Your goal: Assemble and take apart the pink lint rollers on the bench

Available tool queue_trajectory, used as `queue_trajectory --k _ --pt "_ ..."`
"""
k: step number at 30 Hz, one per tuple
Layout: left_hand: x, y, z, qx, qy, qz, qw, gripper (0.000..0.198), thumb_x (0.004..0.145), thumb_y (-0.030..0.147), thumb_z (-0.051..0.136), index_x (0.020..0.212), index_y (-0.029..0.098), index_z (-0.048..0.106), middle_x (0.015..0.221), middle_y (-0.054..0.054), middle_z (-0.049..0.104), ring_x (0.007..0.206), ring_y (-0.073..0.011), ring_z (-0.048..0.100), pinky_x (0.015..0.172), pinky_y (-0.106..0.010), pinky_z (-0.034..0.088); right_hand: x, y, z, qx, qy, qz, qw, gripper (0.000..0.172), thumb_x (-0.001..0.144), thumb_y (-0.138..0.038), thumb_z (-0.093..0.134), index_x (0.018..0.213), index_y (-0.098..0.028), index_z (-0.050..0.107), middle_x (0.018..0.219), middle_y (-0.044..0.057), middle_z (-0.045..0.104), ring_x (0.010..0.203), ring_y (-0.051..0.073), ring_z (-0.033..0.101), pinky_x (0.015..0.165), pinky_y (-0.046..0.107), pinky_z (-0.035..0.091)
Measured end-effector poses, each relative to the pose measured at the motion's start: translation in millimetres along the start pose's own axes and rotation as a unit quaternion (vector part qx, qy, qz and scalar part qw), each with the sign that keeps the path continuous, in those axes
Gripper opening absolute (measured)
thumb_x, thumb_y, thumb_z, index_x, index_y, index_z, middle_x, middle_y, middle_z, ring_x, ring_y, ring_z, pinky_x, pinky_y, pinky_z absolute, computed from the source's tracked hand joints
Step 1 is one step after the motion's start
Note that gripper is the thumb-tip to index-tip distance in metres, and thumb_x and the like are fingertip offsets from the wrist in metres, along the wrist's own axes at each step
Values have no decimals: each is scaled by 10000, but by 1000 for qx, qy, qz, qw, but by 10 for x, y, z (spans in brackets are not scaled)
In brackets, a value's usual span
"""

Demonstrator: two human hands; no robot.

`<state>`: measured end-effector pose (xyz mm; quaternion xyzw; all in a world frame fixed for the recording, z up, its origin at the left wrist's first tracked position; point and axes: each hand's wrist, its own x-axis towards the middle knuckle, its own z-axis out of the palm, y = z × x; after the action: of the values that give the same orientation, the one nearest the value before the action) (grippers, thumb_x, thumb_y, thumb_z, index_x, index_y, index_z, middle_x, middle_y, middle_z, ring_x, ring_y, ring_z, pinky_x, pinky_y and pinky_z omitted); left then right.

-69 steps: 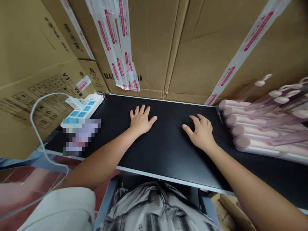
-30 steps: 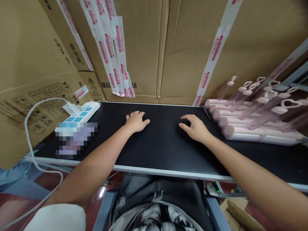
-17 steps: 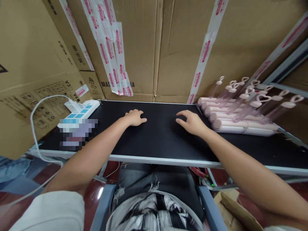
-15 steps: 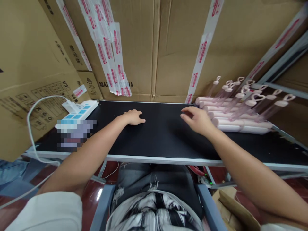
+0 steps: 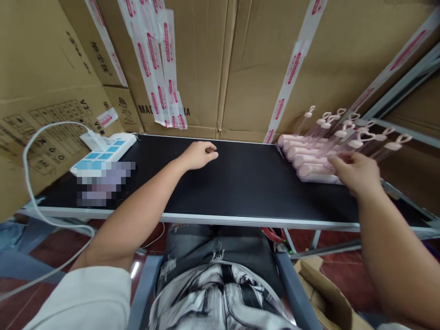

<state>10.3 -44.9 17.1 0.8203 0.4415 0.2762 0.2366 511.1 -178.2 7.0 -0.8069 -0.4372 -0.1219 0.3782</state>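
Note:
My left hand rests on the black tabletop near its far edge, fingers curled under with nothing in them. My right hand is out at the right, lying over a stack of pink tubes that rest on the table. Its fingertips touch the nearest tubes and are smeared by motion, so I cannot make out a grip. Thinner clear tubes with pink heart-shaped caps lie slanted on top of the stack.
Taped cardboard boxes wall in the back and left. A white power strip with a plugged-in cable sits at the table's left end beside a pixelated patch. A metal rack stands at right; an open carton lies below.
My right hand lifted off the tabletop and swung right onto the stack of pink tubes. My left hand curled its fingers and stayed in place. My view turned slightly right.

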Motion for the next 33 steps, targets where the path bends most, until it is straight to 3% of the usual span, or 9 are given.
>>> queue_trajectory --k 3,9,11,15,20,23,27,30,33 --pt "-79 87 55 -12 -52 33 998 384 945 382 748 1264 177 810 1190 -127 856 1079 -264 810 1025 -421 609 -229 -339 -144 10 -47 59 997 132 770 -285 825 747 -237 704 663 43 673 680 255 634 698 405 444" --pt "-100 205 269 -83 -115 43 989 514 957 423 763 1387 142 748 1213 -154 842 1028 -241 797 979 -404 606 -547 -1063 -125 170 -39 -92 980 176 782 -386 797 796 -232 714 692 29 693 614 210 606 654 367 488" --pt "-89 209 353 -132 -137 33 981 679 916 448 824 1496 135 661 1236 -173 827 917 -206 776 933 -401 608 -602 -1350 62 272 -97 -116 950 260 824 -481 791 827 -236 705 669 13 688 547 192 597 556 335 489" --pt "-61 188 485 -265 -101 28 959 983 731 399 996 1556 170 514 1460 -225 702 873 -154 738 860 -362 610 -696 -1934 531 498 -219 -27 839 501 772 -630 898 852 -268 561 621 -33 658 472 164 596 435 289 526" --pt "34 121 526 -363 43 -37 930 574 818 361 917 1243 175 579 1242 -125 727 999 -189 705 782 -302 592 -835 -2222 933 583 -330 8 742 721 648 -807 956 904 -248 579 768 -17 720 519 119 643 448 249 583" --pt "98 80 482 -406 63 -31 911 526 788 292 936 1164 190 583 1193 -83 747 1075 -193 717 941 -343 600 -808 -2161 1024 582 -315 3 750 723 665 -844 926 913 -246 602 740 -21 684 534 125 649 455 246 578" --pt "221 28 265 -417 107 -19 902 556 850 330 890 1299 207 586 1337 -119 761 1198 -247 742 1042 -421 605 -597 -2025 1051 585 -203 2 785 651 776 -846 846 913 -276 565 755 -17 681 549 153 653 451 284 567" --pt "422 -48 16 -250 159 -8 955 586 889 269 832 1424 170 615 1417 -152 747 1307 -283 715 1167 -458 534 -462 -1941 1063 548 -148 -29 823 617 831 -855 775 906 -293 532 720 -11 677 539 185 650 436 317 536" --pt "733 -144 -130 -20 121 -34 992 941 725 148 928 1585 190 548 1521 -187 695 1397 -367 667 1244 -536 448 -443 -1891 1066 511 -133 -65 847 606 814 -847 780 875 -294 540 641 -23 642 496 189 610 420 320 489"
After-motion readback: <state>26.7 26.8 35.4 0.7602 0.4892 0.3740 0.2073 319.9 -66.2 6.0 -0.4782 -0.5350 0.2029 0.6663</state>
